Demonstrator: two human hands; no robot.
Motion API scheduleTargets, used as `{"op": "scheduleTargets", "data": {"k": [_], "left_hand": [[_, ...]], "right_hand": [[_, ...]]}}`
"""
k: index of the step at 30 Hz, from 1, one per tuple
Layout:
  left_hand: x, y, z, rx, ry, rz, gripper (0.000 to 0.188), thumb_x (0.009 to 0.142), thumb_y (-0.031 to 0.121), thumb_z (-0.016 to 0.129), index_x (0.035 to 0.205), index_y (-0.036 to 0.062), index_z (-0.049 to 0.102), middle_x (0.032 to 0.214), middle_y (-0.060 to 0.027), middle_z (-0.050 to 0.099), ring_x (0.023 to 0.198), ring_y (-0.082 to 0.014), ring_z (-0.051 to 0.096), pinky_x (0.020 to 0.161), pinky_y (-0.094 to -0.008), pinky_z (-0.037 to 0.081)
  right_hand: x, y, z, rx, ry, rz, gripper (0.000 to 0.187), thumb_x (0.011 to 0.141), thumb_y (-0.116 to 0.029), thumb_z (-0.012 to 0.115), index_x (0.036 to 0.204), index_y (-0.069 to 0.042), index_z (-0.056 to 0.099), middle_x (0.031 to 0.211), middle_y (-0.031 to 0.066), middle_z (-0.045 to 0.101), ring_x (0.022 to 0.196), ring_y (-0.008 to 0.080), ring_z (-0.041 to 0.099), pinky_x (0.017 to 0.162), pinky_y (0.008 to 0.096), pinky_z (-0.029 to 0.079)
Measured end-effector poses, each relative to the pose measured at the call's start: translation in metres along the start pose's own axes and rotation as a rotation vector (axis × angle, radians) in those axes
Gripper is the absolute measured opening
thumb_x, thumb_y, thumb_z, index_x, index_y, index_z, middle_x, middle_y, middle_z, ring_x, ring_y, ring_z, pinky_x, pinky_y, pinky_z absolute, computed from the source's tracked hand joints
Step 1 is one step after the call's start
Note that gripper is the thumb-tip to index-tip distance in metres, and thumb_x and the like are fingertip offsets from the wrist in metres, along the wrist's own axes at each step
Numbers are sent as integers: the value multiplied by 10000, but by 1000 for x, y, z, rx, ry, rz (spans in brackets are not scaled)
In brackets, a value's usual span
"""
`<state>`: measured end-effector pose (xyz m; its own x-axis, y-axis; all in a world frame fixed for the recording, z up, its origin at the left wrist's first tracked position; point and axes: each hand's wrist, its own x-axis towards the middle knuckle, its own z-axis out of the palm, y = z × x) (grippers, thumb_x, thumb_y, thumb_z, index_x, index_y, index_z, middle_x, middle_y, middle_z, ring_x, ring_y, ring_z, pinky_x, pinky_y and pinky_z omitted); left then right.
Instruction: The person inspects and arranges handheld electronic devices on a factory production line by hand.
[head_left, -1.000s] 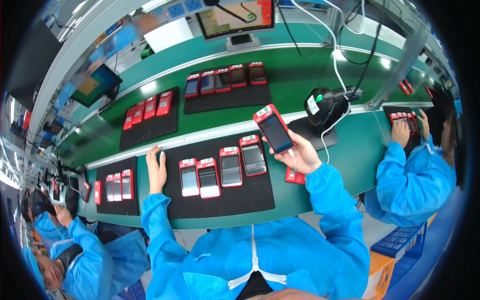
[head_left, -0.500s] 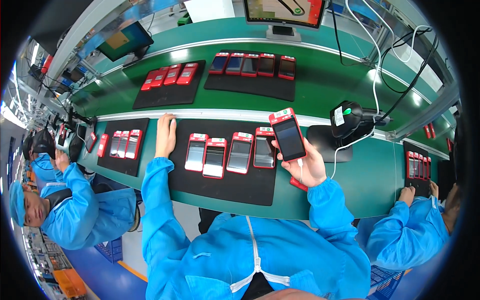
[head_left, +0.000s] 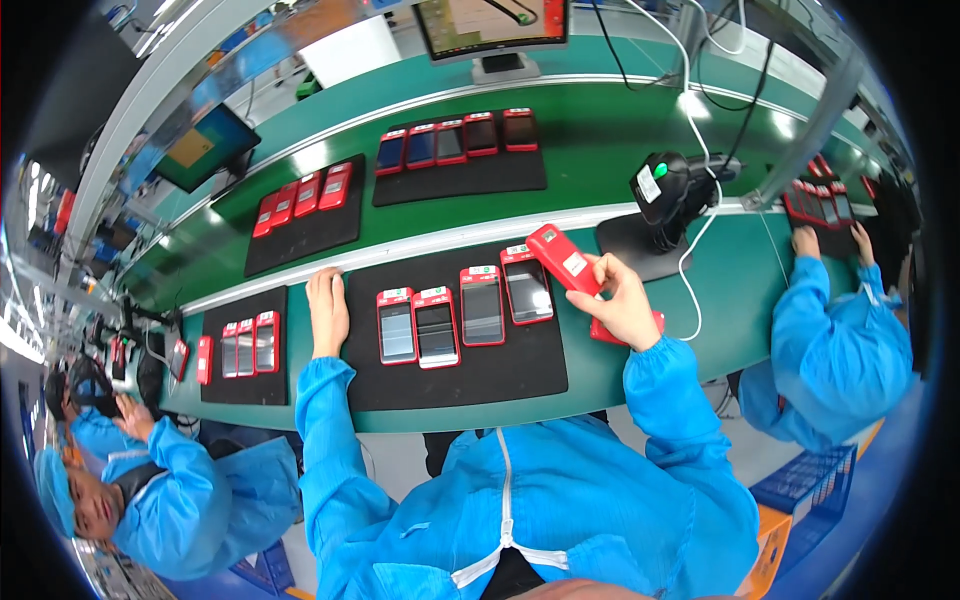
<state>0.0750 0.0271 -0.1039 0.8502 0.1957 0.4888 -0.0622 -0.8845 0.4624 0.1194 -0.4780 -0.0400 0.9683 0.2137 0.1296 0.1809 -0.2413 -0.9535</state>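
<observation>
- Gripping a red phone [head_left: 566,262] between the thumb and fingers of the right hand [head_left: 622,300], with 12 o'clock as straight ahead of the body.
- Turned with its back to the eye, a white label on the red, top end leaning to 11 o'clock.
- Held near the 2 o'clock side of the big black mat [head_left: 455,392].
- Just by the right hand, at 6 o'clock, another red thing [head_left: 606,333], partly hidden, too covered to tell more.
- Resting with the left hand [head_left: 327,312] open and flat by the mat's 9 o'clock edge, fingers straight, pointing to 12 o'clock.
- Between the hands, on the mat, four red-edged phones [head_left: 483,308] in a row, screens up.
- At 1 o'clock from the right hand, a black scanner [head_left: 656,192] with a green light, on a black stand.
- At 3 o'clock from that hand, a white cord [head_left: 691,305] bending down to the green surface [head_left: 745,300].
- At 9 o'clock from the left hand, a smaller black mat [head_left: 240,392] with three phones [head_left: 246,348].
- Far off toward 12 o'clock, past a silver rail [head_left: 420,242], five more phones [head_left: 451,142] on a dark mat [head_left: 460,183].
- Also at 12 o'clock, behind those, a lit screen [head_left: 492,28].
- At 3 o'clock, a co-worker in blue [head_left: 835,350], hands near more red phones [head_left: 819,203].
</observation>
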Motion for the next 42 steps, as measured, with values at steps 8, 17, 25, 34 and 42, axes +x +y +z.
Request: {"op": "scheduleTargets", "data": {"k": [8, 17, 25, 34, 42], "left_hand": [[-5, 4, -5, -126, -70, -33, 267, 1096, 223, 538, 1259, 37, 640, 1373, -159, 614, 1334, -368, 505, 1157, -456, 385], [-6, 8, -16, -164, -135, -41, 277, 1080, 262, 595, 1268, 62, 635, 1424, -158, 580, 1379, -362, 472, 1183, -456, 364], [-5, 8, -17, -155, -131, -66, 286, 1077, 268, 601, 1279, 68, 632, 1441, -156, 568, 1389, -360, 465, 1190, -458, 357], [-5, 8, -16, -182, -59, -55, 260, 1051, 223, 629, 1247, 54, 651, 1416, -158, 578, 1363, -370, 485, 1173, -455, 375], [-5, 24, -9, -351, -49, -153, 293, 1071, 242, 611, 1284, 41, 621, 1441, -172, 566, 1392, -365, 493, 1191, -434, 368]], "right_hand": [[10, 7, -13, -529, 393, -218, 502, 724, -1, 864, 853, -46, 381, 1319, 197, 674, 1029, 394, 580, 920, 453, 516], [10, 17, 0, -580, 496, -194, 501, 737, 33, 853, 888, -54, 384, 1384, 189, 653, 1120, 392, 583, 967, 433, 523], [6, 17, 1, -611, 513, -188, 440, 749, 23, 853, 933, -29, 457, 1386, 172, 656, 1103, 373, 587, 946, 419, 531], [3, 10, 2, -599, 478, -174, 407, 755, 15, 830, 869, -27, 442, 1352, 173, 672, 948, 309, 553, 826, 381, 498], [0, -21, 32, -382, 95, -457, 519, 651, -78, 896, 783, -72, 394, 1237, 255, 722, 887, 328, 639, 827, 404, 543]]}}
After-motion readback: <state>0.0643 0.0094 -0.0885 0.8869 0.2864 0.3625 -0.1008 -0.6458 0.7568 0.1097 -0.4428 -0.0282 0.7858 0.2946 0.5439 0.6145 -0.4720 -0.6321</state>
